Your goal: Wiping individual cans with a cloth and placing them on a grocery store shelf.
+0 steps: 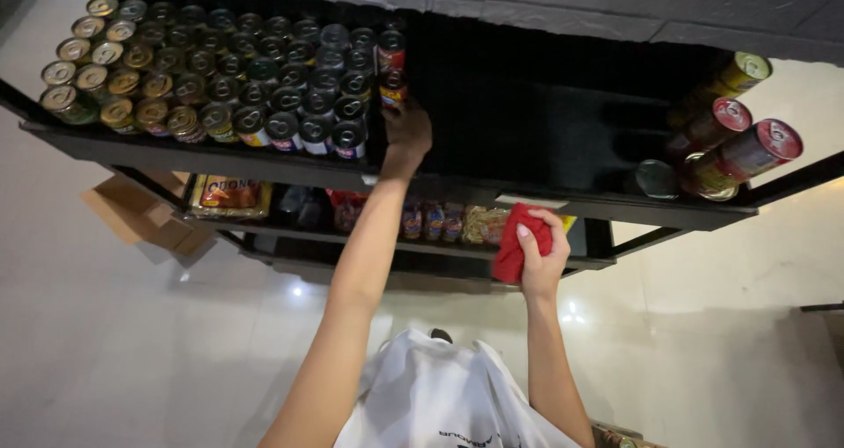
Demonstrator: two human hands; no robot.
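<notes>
- Red can point(392, 88) stands upright, long axis vertical, lid up, at the right end of the packed rows on the top shelf point(527, 131).
- Left hand point(407, 136) touches its base; grip unclear.
- Right hand point(539, 253) clutches one red cloth point(514, 247) at the shelf's front edge.
- Four loose cans point(743, 153) lie tipped at the shelf's right end.
- One cardboard box point(132, 211) sits on the floor.

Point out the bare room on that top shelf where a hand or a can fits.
The top shelf is bare in its wide dark middle, from the left hand at the can rows across to the toppled cans on the far right. The left part is packed can to can. The right hand grips a red cloth below the shelf's front edge.
</notes>
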